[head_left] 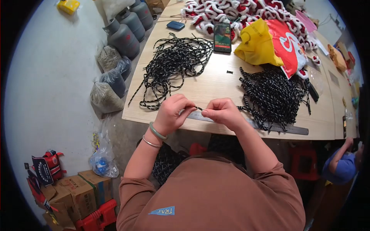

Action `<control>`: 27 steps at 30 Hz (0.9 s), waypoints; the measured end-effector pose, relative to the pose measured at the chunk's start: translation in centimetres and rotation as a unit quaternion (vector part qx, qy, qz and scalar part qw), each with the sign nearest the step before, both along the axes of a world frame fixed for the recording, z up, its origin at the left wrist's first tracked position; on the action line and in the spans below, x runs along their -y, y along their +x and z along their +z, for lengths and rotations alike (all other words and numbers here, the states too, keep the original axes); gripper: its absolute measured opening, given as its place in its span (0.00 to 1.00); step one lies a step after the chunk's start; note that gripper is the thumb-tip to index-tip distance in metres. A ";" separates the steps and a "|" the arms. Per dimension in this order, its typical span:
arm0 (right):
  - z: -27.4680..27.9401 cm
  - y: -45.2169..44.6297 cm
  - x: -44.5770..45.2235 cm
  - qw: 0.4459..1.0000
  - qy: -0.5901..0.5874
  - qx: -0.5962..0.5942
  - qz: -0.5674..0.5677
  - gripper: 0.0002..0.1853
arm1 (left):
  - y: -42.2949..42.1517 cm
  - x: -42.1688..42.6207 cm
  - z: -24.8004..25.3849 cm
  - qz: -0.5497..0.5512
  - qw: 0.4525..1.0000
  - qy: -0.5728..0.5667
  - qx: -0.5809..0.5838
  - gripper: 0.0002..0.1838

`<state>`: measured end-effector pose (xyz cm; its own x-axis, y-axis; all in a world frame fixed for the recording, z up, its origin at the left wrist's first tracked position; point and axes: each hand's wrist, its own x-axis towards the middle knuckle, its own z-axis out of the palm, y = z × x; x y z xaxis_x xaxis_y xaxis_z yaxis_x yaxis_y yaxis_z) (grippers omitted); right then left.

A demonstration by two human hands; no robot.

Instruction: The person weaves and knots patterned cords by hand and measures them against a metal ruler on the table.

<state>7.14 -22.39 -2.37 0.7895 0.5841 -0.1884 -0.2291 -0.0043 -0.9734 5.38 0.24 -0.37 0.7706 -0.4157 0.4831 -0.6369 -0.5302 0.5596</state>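
Note:
My left hand (174, 110) and my right hand (224, 113) are both closed in a pinch near the table's front edge. Between their fingertips runs a short stretch of black cord (198, 108) with light flecks; most of it is hidden by the fingers. Under the hands lies a long steel ruler (296, 130) along the edge. Beyond my left hand is a loose tangle of black-and-white cord (177, 63). To the right of my right hand is a dense heap of short, twisted-looking black cords (273, 96), partly covering the ruler.
A phone (222, 37) with a lit screen lies behind a small black piece (230, 72). Next to it are a yellow-and-red bag (258, 44) and red-and-white fluffy strands (210, 17). Gas cylinders (123, 38) stand left of the table (227, 88). Another person (341, 163) is at right.

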 end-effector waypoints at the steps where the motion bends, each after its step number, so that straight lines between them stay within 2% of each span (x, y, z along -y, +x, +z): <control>1: 0.1 -0.1 0.2 0.997 0.060 -0.044 0.005 0.09 | -0.4 -0.1 0.2 0.004 1.000 0.013 0.011 0.08; 2: 0.3 -0.3 0.5 0.989 0.120 -0.089 0.010 0.08 | -0.9 -0.1 0.3 0.007 0.999 0.027 0.022 0.08; 4: 0.8 -1.2 0.7 0.954 0.245 -0.173 0.025 0.05 | -2.4 1.1 0.4 0.002 0.997 -0.070 -0.038 0.06; 6: 1.7 -2.8 0.0 0.970 0.225 -0.085 -0.026 0.05 | -4.0 2.4 0.8 -0.016 0.982 -0.142 -0.123 0.05; 7: 2.2 -3.2 -0.5 0.975 0.213 -0.040 -0.053 0.05 | -4.4 2.7 0.6 -0.010 0.980 -0.157 -0.122 0.06; 8: 2.8 -3.2 -1.3 0.969 0.109 0.207 -0.075 0.05 | -4.6 3.1 0.5 -0.006 0.978 -0.172 -0.120 0.06; 11: 3.0 -3.5 0.0 0.964 0.084 0.234 -0.090 0.04 | -4.5 2.8 1.2 0.006 0.983 -0.157 -0.094 0.05; 13: 2.8 -3.8 -0.1 0.969 0.135 0.128 -0.165 0.05 | -4.4 2.2 1.3 0.008 0.993 -0.104 -0.059 0.05; 15: 3.8 -3.4 0.2 0.983 0.047 0.107 -0.143 0.07 | -4.1 2.1 1.1 -0.019 0.998 -0.047 0.023 0.08; 17: 3.9 -2.8 1.5 0.994 -0.075 0.063 0.039 0.10 | -3.9 2.2 1.1 -0.040 0.994 0.001 0.105 0.10; 22: 2.8 -4.0 1.7 0.991 0.040 -0.115 0.056 0.11 | -4.5 1.4 1.3 -0.030 0.991 0.050 0.117 0.13; 27: 1.5 -4.1 2.1 0.978 0.120 -0.163 0.056 0.09 | -4.7 1.6 0.6 -0.022 0.994 0.025 0.100 0.12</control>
